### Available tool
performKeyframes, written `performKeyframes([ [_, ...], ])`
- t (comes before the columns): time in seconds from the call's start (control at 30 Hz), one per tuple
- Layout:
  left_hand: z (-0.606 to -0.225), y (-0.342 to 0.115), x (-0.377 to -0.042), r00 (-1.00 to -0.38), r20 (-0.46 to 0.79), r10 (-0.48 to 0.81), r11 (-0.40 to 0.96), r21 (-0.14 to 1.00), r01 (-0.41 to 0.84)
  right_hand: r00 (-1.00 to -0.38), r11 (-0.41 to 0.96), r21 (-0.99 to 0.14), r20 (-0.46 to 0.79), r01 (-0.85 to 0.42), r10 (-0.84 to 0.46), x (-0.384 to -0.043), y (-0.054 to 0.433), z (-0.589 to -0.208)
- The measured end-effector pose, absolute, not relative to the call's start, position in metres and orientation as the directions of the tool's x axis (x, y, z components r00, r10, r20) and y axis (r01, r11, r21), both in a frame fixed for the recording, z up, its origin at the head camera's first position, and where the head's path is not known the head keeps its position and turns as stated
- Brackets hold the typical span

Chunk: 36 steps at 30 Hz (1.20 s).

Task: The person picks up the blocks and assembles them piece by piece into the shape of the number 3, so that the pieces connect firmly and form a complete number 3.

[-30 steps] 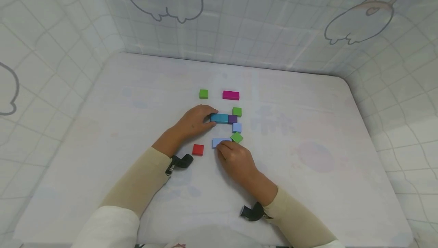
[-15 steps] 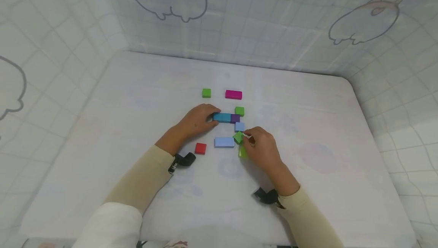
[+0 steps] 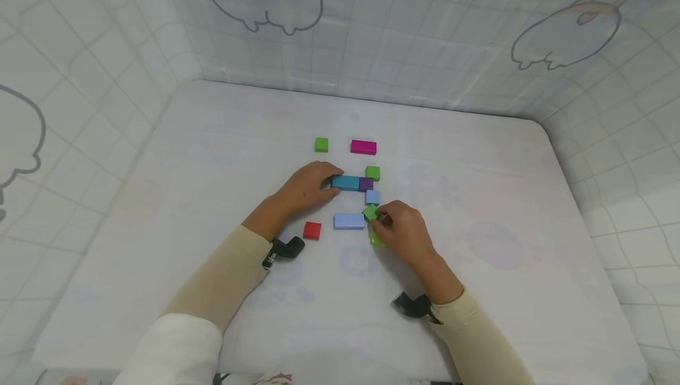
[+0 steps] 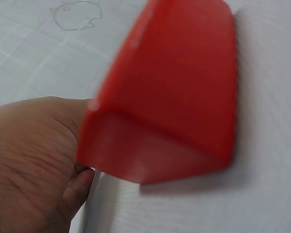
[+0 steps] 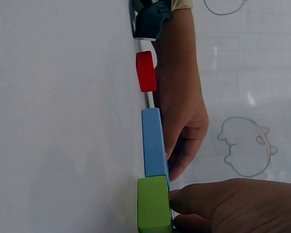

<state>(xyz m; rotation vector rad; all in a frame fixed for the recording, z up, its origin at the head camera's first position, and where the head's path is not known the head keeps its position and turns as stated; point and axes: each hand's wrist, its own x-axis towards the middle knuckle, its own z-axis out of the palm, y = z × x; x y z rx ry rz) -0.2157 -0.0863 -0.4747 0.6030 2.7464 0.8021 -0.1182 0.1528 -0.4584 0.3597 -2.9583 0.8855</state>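
My left hand [image 3: 305,187] pinches the left end of a blue block [image 3: 345,183], thumb and forefinger on its two long sides. A dark purple block [image 3: 366,184] adjoins the blue one, with a small light-blue block [image 3: 372,197] just below. My right hand [image 3: 406,231] pinches a turned green block [image 3: 370,213], partly covered by the fingertips. Another green block [image 3: 378,240] lies by the right thumb and looms large in the right wrist view. To its left is a long light-blue block [image 3: 349,221]. A red block [image 4: 169,92] stands close to the left wrist camera.
A green block [image 3: 321,145] and a magenta block [image 3: 363,147] lie farther back. One more green block [image 3: 373,173] sits above the purple one. The white table [image 3: 478,196] ends at a tiled-pattern curtain [image 3: 404,48] behind and at both sides.
My right hand has moved right, off the long light-blue block, to the turned green block, uncovering the green block beneath it. My left hand stays at the blue block.
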Motion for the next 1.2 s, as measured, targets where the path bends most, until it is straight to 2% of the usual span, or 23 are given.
performKeyframes([
  [0.57,-0.4738,-0.0860,-0.2166,-0.891,-0.100,0.444,0.770,0.551,0.322,-0.967,0.806,-0.535,0.139,-0.253,-0.211,-0.1185,0.1499,-0.4622],
  [0.97,-0.4766,-0.0891,-0.2145,-0.893,-0.102,0.439,0.771,0.554,0.315,-0.972,0.809,-0.540,0.105,-0.234,-0.211,-0.1171,0.1460,-0.4610],
  [1.1,-0.4773,-0.0893,-0.2138,-0.892,-0.099,0.441,0.769,0.555,0.318,-0.951,0.791,-0.529,0.196,-0.306,-0.237,-0.1162,0.1473,-0.4609],
  [1.2,-0.4774,-0.0887,-0.2143,-0.889,-0.088,0.449,0.764,0.555,0.331,-0.891,0.734,-0.510,0.322,-0.448,-0.319,-0.1149,0.1469,-0.4619],
])
